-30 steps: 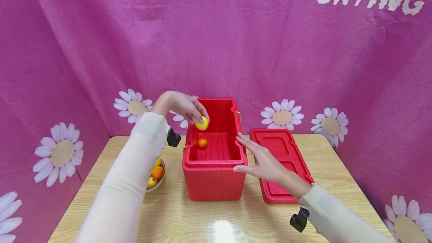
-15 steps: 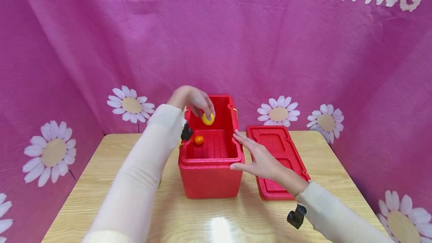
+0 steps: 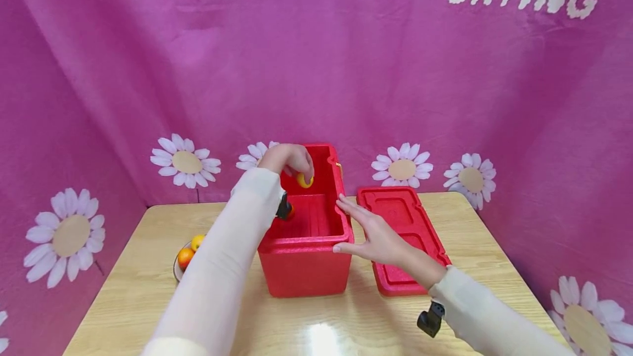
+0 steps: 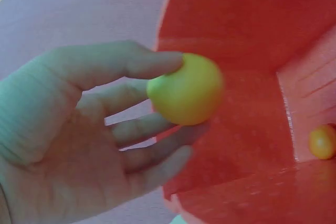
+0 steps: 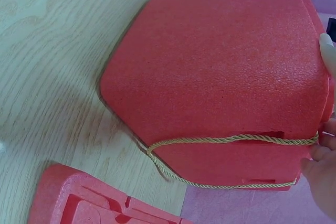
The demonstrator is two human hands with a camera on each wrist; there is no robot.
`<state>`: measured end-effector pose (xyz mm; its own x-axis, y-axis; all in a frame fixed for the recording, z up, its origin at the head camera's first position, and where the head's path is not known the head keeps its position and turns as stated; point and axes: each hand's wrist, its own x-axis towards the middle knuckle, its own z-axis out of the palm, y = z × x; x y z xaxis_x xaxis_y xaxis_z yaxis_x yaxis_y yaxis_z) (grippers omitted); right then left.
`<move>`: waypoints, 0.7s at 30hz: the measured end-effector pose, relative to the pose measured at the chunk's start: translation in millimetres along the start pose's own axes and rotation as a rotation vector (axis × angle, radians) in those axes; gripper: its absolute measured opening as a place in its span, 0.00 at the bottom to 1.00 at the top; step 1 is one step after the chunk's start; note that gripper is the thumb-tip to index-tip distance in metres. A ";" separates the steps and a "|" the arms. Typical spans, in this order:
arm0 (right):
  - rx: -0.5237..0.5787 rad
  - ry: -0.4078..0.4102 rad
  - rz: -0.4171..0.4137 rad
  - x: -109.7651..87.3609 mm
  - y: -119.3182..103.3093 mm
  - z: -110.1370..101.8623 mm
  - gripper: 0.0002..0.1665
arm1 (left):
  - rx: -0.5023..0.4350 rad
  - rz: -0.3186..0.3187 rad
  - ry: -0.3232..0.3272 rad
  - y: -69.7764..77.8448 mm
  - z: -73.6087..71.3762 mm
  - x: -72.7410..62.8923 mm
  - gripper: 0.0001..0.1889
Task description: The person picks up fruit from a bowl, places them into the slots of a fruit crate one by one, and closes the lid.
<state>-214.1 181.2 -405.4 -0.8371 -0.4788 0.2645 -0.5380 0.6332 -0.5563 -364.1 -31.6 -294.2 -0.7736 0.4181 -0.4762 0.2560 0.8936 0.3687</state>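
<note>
Between thumb and fingertips, my left hand [image 3: 295, 159] pinches a yellow lemon [image 4: 191, 90] inside the upper part of a red foam box [image 3: 304, 271]. Below it, a small orange fruit [image 4: 321, 142] lies on the box floor; the wrist camera partly covers it in the head view. My right hand [image 3: 378, 238] rests on the box's right rim, fingers fairly straight and thumb spread toward the front corner. In the right wrist view its fingertips show at the rim, near a gold cord [image 5: 236, 138] that runs along the box's side.
The red lid [image 3: 395, 210] lies on the wooden table [image 3: 123, 290] to the right of the box. At left, a bowl [image 3: 177, 272] with several fruits is partly hidden behind my left sleeve. A pink curtain [image 3: 316, 70] with daisies hangs behind.
My left hand has carried the lemon rightward and then lower into the box. The right hand has stayed at the rim.
</note>
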 end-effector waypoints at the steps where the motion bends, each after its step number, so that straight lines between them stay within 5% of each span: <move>1: 0.001 -0.004 0.000 0.0 -0.3 0.4 0.53 | 0.001 -0.002 0.031 -1.6 2.0 2.0 0.14; 7: -0.002 0.001 -0.005 0.9 -1.3 -0.6 0.53 | -0.012 -0.012 0.160 -7.5 8.6 13.6 0.11; 21: -0.001 0.012 -0.012 0.6 -1.3 1.2 0.52 | -0.054 -0.036 0.181 -10.4 21.3 27.8 0.08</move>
<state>-213.8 179.4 -405.5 -0.8316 -0.4791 0.2810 -0.5484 0.6283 -0.5518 -375.9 -25.8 -328.3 -0.8748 0.3451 -0.3399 0.1985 0.8955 0.3982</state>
